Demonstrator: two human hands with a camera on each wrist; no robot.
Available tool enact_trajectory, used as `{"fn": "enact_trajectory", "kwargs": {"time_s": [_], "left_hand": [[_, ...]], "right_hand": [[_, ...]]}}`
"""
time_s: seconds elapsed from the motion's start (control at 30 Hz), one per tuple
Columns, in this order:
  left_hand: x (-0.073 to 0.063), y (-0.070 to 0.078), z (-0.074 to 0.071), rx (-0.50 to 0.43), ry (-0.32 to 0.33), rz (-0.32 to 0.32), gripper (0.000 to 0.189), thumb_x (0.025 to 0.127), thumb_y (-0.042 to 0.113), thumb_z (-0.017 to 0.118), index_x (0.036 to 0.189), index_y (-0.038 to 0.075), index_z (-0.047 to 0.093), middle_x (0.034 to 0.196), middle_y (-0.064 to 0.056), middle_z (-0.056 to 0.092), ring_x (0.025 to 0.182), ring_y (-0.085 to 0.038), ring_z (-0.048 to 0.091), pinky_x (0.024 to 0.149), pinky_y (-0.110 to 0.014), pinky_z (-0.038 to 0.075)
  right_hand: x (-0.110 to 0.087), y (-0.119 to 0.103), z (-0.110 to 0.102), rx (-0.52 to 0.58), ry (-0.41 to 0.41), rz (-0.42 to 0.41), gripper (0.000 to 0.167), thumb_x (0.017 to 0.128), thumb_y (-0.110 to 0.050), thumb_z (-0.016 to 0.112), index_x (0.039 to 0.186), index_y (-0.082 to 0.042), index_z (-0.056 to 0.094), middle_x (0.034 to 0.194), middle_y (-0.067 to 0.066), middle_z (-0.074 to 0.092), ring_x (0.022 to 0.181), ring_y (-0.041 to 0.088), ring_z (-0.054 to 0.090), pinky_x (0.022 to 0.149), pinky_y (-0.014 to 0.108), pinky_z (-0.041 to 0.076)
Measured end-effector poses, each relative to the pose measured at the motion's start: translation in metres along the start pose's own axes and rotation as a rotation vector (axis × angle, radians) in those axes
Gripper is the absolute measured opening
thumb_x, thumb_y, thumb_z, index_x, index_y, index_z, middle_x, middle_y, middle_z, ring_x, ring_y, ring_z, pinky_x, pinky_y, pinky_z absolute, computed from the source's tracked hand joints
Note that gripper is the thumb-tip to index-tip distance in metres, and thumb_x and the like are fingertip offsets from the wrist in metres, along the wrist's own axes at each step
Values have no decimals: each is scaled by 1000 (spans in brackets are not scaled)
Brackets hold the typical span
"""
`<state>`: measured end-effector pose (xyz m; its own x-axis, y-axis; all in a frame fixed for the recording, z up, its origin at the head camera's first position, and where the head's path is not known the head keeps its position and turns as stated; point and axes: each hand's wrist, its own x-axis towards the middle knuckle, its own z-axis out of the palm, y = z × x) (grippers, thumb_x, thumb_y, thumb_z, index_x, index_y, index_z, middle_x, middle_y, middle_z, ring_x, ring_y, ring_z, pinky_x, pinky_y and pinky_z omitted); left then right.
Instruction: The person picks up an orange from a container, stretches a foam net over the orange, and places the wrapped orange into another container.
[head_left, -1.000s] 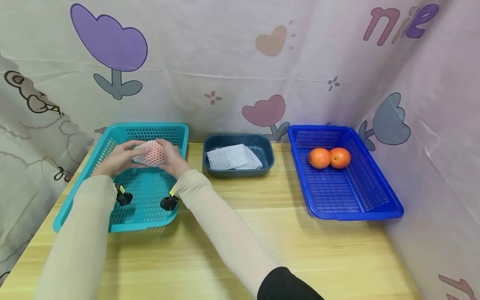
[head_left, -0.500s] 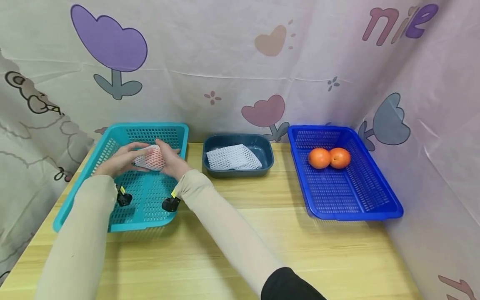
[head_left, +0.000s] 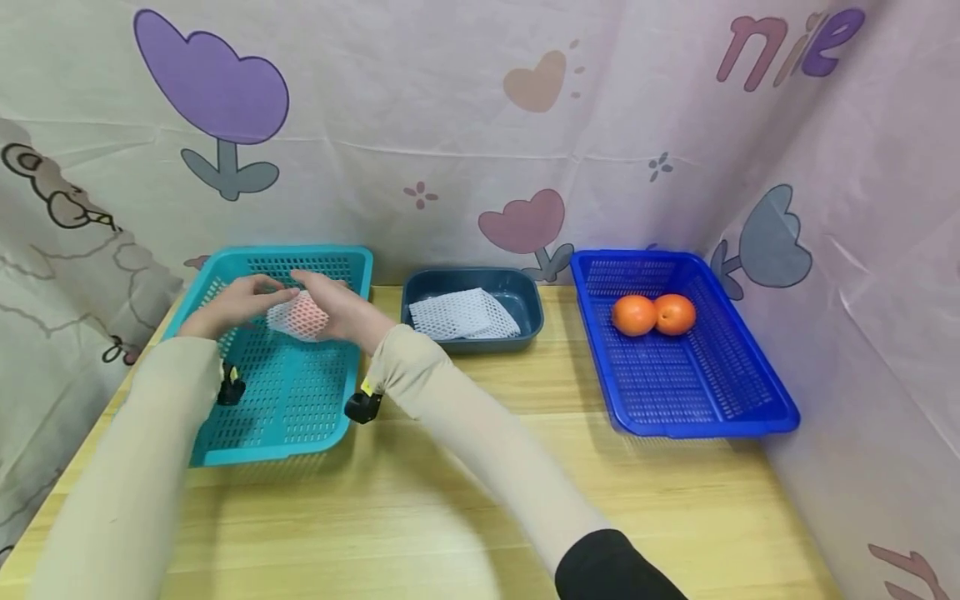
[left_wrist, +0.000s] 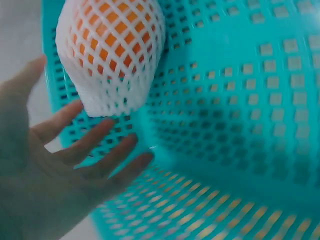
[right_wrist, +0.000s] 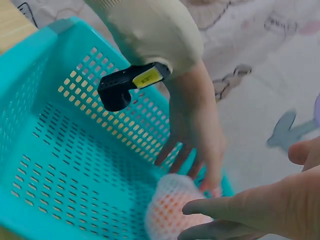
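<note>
"Over the teal basket (head_left: 292, 408), what's happening to the netted fruit (head_left: 300, 318)?"
"The right hand (head_left: 343, 312) is touching it; whether gripping, I can't tell. The left hand (head_left: 231, 307) is spreading its fingers beside it."

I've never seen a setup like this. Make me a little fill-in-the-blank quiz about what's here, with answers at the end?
1. The blue basket holds exactly ____ bare fruits.
2. The dark tray stands ____ the blue basket and the teal basket.
3. The netted fruit near the left hand is wrapped in ____ mesh.
4. The left hand and right hand are both at the ____ basket.

Missing words: two; between; white; teal.
</note>
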<state>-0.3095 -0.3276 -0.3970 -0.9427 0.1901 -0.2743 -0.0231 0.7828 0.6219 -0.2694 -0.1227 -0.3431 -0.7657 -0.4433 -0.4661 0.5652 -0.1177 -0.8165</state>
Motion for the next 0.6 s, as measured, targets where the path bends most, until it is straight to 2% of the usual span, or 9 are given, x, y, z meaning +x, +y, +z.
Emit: {"fn": "enact_trajectory", "kwargs": {"time_s": [0.1,0.17,0.23,0.33,0.4,0.43,0.53,0.6], "left_hand": [[-1,15,-9,172,34,23,84,99,58,44,142,-13,34,140,-43,33,125,-58,36,92,-69,40],[0,30,-13,221,56,46,85,99,59,44,143,-12,34,139,-42,35,125,-58,36,93,-70,38],[-1,48,-17,237,89,87,84,99,58,43,144,-12,33,139,-41,36,125,-57,36,93,-70,38],[-7,79,-18,219,172,168,76,100,54,44,142,-10,39,138,-38,39,120,-55,41,93,-69,39],[-14,103,-14,227,240,238,67,101,49,48,137,-8,45,136,-35,44,118,-52,45,93,-68,40],[-19,115,-11,232,268,269,63,101,46,50,135,-6,49,135,-33,46,118,-51,46,93,-68,40],[-31,150,3,283,337,363,51,100,39,56,131,-2,55,131,-28,53,119,-46,49,93,-67,41],[-36,172,14,282,363,422,44,99,34,59,128,0,57,129,-24,55,119,-43,50,94,-64,43]], "right_hand": [[-19,-13,1,-146,3,-42,51,103,-41,50,150,-24,42,163,-9,1,146,24,24,110,56,36],[-32,-23,-1,-188,6,-69,53,103,-41,51,151,-22,40,163,-11,-6,148,23,18,112,56,33],[-46,-33,-6,-214,12,-94,62,102,-41,54,155,-20,31,164,-10,-2,148,28,20,112,54,34],[-65,-46,-19,-321,22,-152,75,100,-40,57,159,-15,17,163,-4,12,140,34,36,108,46,42],[-77,-54,-32,-492,37,-226,78,99,-42,58,158,-14,17,158,1,29,129,31,49,99,38,50],[-83,-58,-40,-605,51,-277,75,99,-43,58,157,-12,21,154,3,36,123,27,54,94,35,52],[-100,-67,-64,-932,135,-447,60,99,-44,57,147,-12,40,132,4,58,106,17,61,83,28,53],[-111,-71,-83,-1102,209,-555,47,99,-41,56,137,-13,51,117,2,65,96,13,63,78,26,52]]}}
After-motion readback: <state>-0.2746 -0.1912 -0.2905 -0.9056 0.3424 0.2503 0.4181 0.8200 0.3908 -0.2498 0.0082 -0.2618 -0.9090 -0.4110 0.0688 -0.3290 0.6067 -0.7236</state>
